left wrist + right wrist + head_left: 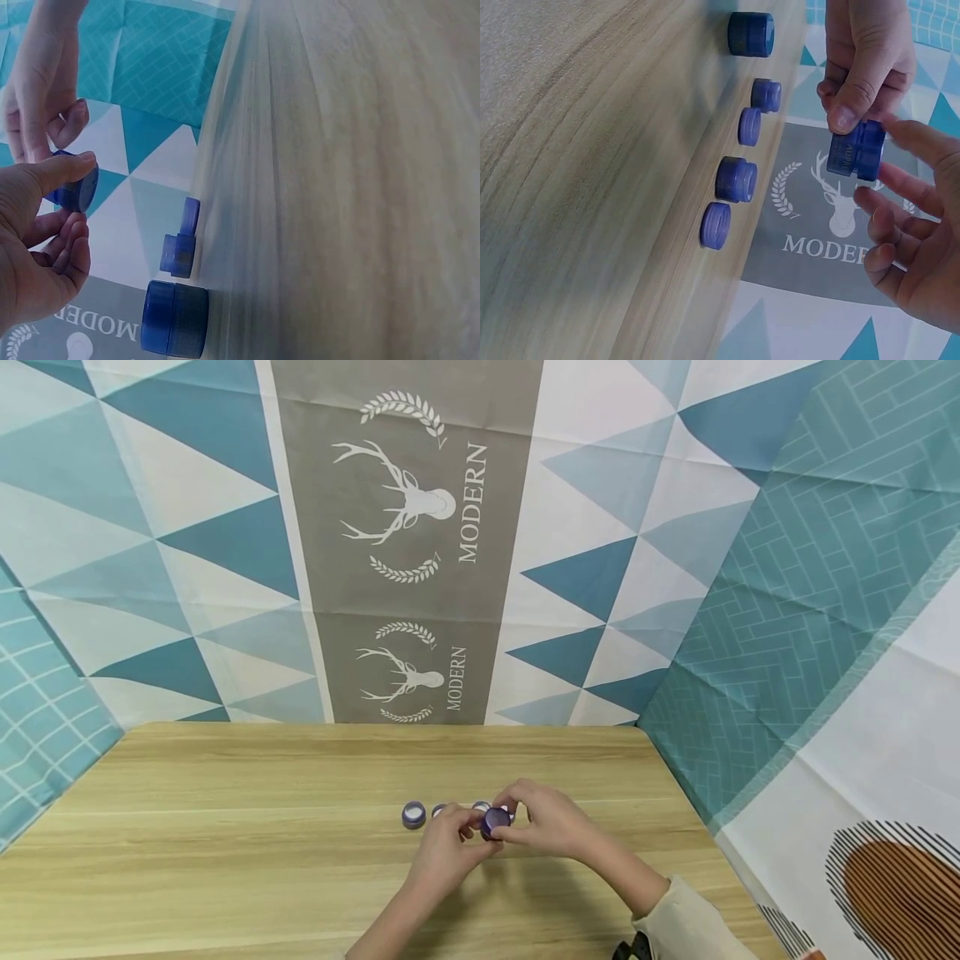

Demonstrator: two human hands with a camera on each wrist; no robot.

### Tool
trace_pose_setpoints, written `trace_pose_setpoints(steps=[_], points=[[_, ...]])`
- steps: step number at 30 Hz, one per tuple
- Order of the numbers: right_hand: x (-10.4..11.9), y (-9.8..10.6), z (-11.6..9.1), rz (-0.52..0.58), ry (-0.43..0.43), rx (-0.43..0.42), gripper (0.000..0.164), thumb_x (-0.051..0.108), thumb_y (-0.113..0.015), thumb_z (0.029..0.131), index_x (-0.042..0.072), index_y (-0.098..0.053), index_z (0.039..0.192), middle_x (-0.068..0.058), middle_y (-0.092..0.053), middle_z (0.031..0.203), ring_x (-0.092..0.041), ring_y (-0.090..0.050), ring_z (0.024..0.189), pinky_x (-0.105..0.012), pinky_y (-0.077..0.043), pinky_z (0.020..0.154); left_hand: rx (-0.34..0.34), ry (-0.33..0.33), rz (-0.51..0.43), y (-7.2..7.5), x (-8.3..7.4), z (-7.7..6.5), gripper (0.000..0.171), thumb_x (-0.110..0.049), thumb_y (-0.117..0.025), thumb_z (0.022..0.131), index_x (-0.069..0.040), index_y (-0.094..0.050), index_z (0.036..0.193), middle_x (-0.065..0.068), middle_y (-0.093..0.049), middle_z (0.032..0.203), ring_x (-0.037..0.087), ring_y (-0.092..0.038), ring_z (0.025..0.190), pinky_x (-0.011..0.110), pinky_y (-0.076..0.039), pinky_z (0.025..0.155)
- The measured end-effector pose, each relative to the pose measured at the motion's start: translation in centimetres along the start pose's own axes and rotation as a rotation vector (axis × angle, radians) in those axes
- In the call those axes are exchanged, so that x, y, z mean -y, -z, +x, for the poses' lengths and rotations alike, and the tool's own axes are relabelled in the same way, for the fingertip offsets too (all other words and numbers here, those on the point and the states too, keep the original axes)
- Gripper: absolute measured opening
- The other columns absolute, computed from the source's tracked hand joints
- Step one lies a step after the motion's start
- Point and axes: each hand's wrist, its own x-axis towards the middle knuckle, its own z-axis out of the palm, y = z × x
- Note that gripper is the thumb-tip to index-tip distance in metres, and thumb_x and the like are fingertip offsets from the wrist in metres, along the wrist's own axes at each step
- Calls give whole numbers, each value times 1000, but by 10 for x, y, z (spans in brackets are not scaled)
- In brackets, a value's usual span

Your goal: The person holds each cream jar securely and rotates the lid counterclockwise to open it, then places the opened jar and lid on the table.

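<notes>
A small blue-purple jar [496, 822] is held between both hands above the wooden table. My left hand [447, 852] pinches its lower body, which bears pale lettering in the right wrist view. My right hand [551, 821] has its thumb and fingers around the lid [871, 150], which sits on the jar's upper end. Behind the hands, a row of similar pieces stands on the table: a capped jar [751, 34], a small open jar [766, 95] with a loose lid [750, 127], and a larger open jar [736, 179] with another loose lid [715, 226]. The hands partly hide this row in the head view.
The wooden table [225, 860] ends at a patterned cloth backdrop [405, 543] with deer heads and triangles. Teal and white cloth [810, 610] hangs along the right side, and blue checked cloth [45, 718] along the left.
</notes>
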Motion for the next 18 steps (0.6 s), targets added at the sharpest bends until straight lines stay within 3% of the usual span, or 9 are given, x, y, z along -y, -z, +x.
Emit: trace_pose_setpoints(steps=[6,12,18], points=[[-1,2,1,-17,63,46,33,22,-71,80,16,-65,111,4,-61,99,-5,-47,72,-17,-41,59,4,-11,1,-1,0,0,32,-26,-82,69,-8,-71,93,-1,-60,82,10,-52,74,17,-44,64],[0,3,0,26,28,37,48,36,-71,80,17,-59,123,2,-61,110,-7,-49,73,-18,-42,59,-2,-14,-8,-1,2,0,31,-24,-81,69,-8,-71,94,0,-61,82,9,-50,74,17,-42,64],[0,2,1,1,9,5,34,30,-71,81,13,-66,110,5,-62,91,-3,-45,66,-18,-40,56,15,22,-9,1,1,1,35,-27,-80,71,-7,-70,97,0,-60,85,10,-51,76,18,-43,65]])
